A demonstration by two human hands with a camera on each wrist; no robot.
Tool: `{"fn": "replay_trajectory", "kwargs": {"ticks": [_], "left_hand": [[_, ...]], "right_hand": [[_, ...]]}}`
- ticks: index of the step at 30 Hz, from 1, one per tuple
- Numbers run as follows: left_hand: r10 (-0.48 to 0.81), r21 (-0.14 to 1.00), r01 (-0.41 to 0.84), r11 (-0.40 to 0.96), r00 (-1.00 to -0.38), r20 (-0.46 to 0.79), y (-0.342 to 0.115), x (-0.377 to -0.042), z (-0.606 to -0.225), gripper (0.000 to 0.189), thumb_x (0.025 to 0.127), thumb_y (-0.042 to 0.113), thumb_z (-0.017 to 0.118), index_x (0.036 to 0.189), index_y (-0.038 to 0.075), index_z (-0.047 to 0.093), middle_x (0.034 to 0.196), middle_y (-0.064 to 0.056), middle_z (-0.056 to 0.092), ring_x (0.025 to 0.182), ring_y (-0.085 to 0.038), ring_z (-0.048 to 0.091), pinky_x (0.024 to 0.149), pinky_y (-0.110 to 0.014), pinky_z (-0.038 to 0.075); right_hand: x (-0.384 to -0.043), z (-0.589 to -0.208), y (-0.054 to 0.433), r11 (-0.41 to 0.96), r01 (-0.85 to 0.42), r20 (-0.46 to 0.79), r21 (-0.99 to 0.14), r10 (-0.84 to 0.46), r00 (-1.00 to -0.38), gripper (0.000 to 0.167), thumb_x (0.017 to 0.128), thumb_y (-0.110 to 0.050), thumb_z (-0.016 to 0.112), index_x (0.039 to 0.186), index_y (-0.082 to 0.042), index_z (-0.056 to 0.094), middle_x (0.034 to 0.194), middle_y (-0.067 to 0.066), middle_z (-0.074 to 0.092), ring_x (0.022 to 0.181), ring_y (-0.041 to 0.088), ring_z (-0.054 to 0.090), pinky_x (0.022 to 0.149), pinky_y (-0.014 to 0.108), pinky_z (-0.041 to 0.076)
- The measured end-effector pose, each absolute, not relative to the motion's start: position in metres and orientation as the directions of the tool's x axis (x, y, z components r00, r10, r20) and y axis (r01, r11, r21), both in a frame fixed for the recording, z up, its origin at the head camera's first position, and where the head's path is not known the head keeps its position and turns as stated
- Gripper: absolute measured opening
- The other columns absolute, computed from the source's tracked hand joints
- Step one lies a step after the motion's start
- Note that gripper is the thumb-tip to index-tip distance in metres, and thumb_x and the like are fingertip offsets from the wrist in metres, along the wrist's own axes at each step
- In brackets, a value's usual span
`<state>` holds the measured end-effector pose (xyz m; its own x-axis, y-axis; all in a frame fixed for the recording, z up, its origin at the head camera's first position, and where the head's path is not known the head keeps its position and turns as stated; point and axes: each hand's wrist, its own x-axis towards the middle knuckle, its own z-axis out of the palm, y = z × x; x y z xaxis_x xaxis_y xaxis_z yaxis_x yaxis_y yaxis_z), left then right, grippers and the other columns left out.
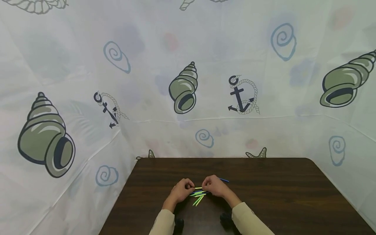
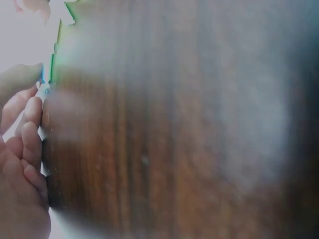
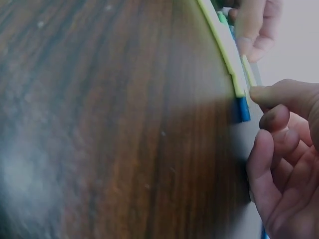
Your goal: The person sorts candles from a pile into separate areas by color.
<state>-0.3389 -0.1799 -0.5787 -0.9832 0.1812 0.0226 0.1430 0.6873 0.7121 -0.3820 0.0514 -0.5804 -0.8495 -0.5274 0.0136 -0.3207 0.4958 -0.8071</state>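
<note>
Both hands are over a small pile of thin yellow-green and blue sticks (image 1: 199,193) on the table. My left hand (image 1: 182,190) pinches the left end of a yellow stick (image 3: 249,74). The right hand (image 1: 216,186) holds that stick's other end between thumb and fingertips, its remaining fingers curled loosely. In the right wrist view, a longer yellow stick (image 3: 219,45) and a blue stick (image 3: 244,108) lie just beside the held one. Two yellow-green sticks (image 1: 198,200) angle out from the pile toward me. Most of the left fingertips are washed out by glare in the left wrist view.
A single blue stick (image 1: 224,180) lies beyond the right hand. The dark brown wooden table (image 1: 264,182) meets a white cloth backdrop (image 1: 152,94) printed with shells and anchors. Two dark objects (image 1: 226,220) sit near the forearms at the front.
</note>
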Motion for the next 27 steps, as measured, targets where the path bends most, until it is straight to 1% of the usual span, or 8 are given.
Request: {"fn": "replay_trajectory", "kwargs": {"ticks": [5, 10, 15, 18, 22, 25, 27], "left_hand": [[0.213, 0.728, 0.163, 0.666, -0.977, 0.023, -0.185, -0.338, -0.583, 0.015, 0.105, 0.026, 0.072, 0.111, 0.013, 0.072, 0.101, -0.003, 0.058, 0.086, -0.019, 0.052, 0.077, -0.039, 0.042], [0.284, 0.729, 0.216, 0.65, -0.958, 0.031, -0.191, -0.337, -0.583, 0.017, 0.104, 0.026, 0.073, 0.114, 0.012, 0.074, 0.105, -0.006, 0.06, 0.088, -0.017, 0.05, 0.08, -0.04, 0.04], [0.339, 0.713, 0.297, 0.636, -0.937, 0.087, -0.195, -0.335, -0.585, 0.018, 0.104, 0.025, 0.072, 0.114, 0.011, 0.075, 0.106, -0.008, 0.061, 0.087, -0.014, 0.049, 0.081, -0.04, 0.037], [0.353, 0.701, 0.324, 0.635, -0.929, 0.109, -0.196, -0.334, -0.585, 0.017, 0.104, 0.024, 0.072, 0.113, 0.01, 0.074, 0.106, -0.008, 0.061, 0.085, -0.013, 0.048, 0.081, -0.04, 0.035], [0.343, 0.702, 0.307, 0.642, -0.935, 0.095, -0.194, -0.334, -0.585, 0.014, 0.104, 0.023, 0.071, 0.112, 0.011, 0.074, 0.106, -0.008, 0.06, 0.086, -0.013, 0.048, 0.082, -0.041, 0.036], [0.33, 0.703, 0.285, 0.651, -0.941, 0.076, -0.193, -0.335, -0.585, 0.012, 0.104, 0.022, 0.072, 0.111, 0.013, 0.074, 0.106, -0.006, 0.06, 0.087, -0.015, 0.049, 0.085, -0.044, 0.036], [0.314, 0.702, 0.277, 0.656, -0.946, 0.08, -0.192, -0.336, -0.588, 0.009, 0.104, 0.023, 0.072, 0.109, 0.015, 0.074, 0.105, -0.004, 0.059, 0.087, -0.013, 0.049, 0.086, -0.046, 0.035]], "right_hand": [[-0.38, -0.578, 0.057, 0.466, -0.324, 0.029, -0.823, -0.536, -0.844, 0.012, 0.104, -0.012, 0.07, 0.102, -0.001, 0.076, 0.075, 0.003, 0.063, 0.056, 0.011, 0.053, 0.054, 0.028, 0.049], [-0.379, -0.577, 0.062, 0.464, -0.335, 0.038, -0.82, -0.54, -0.841, 0.012, 0.104, -0.012, 0.069, 0.102, -0.002, 0.076, 0.076, 0.0, 0.062, 0.058, 0.011, 0.053, 0.055, 0.028, 0.049], [-0.379, -0.575, 0.069, 0.468, -0.33, 0.043, -0.82, -0.524, -0.85, 0.012, 0.104, -0.014, 0.069, 0.101, -0.004, 0.076, 0.077, -0.001, 0.062, 0.061, 0.013, 0.056, 0.056, 0.029, 0.05], [-0.379, -0.573, 0.075, 0.452, -0.306, 0.034, -0.838, -0.515, -0.856, 0.012, 0.105, -0.013, 0.069, 0.102, -0.004, 0.076, 0.078, 0.001, 0.062, 0.064, 0.017, 0.058, 0.057, 0.031, 0.051], [-0.378, -0.573, 0.085, 0.454, -0.282, 0.028, -0.845, -0.488, -0.872, 0.012, 0.105, -0.015, 0.07, 0.103, -0.005, 0.075, 0.079, 0.001, 0.062, 0.068, 0.022, 0.06, 0.057, 0.031, 0.051], [-0.378, -0.573, 0.095, 0.469, -0.272, 0.024, -0.84, -0.469, -0.883, 0.012, 0.105, -0.018, 0.071, 0.103, -0.007, 0.075, 0.081, 0.001, 0.063, 0.071, 0.021, 0.06, 0.057, 0.031, 0.051], [-0.378, -0.572, 0.101, 0.474, -0.267, 0.02, -0.839, -0.463, -0.886, 0.013, 0.105, -0.019, 0.07, 0.104, -0.007, 0.075, 0.082, 0.001, 0.063, 0.071, 0.021, 0.06, 0.058, 0.032, 0.052]]}}
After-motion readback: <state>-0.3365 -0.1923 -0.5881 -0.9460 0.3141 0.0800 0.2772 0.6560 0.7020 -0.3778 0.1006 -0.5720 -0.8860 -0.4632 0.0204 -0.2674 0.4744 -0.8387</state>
